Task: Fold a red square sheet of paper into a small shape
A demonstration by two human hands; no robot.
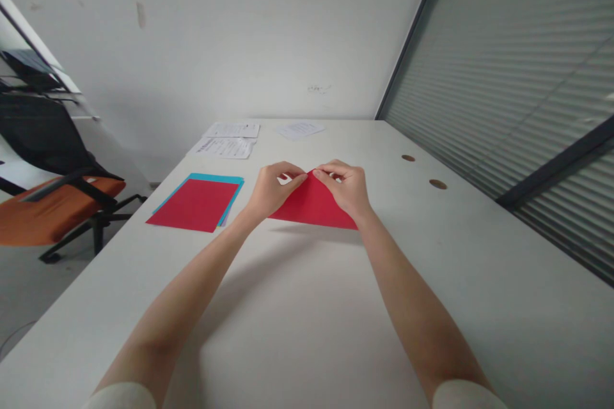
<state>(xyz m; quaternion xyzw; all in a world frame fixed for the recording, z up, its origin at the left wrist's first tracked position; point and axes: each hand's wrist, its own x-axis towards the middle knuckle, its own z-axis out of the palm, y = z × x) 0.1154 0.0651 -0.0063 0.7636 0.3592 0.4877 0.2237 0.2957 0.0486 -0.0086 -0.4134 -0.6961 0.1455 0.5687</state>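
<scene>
Red paper (311, 206), pinched by both hands (352, 189), white table (307, 319)

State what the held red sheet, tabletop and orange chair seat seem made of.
Held red sheet: paper or thin card, matte, judging by crisp edges and no gloss.
Tabletop: probably laminate, smooth and low-sheen; the white surface shows no grain.
Orange chair seat: perhaps fabric, dull without bright highlights, though blur leaves this open.
</scene>
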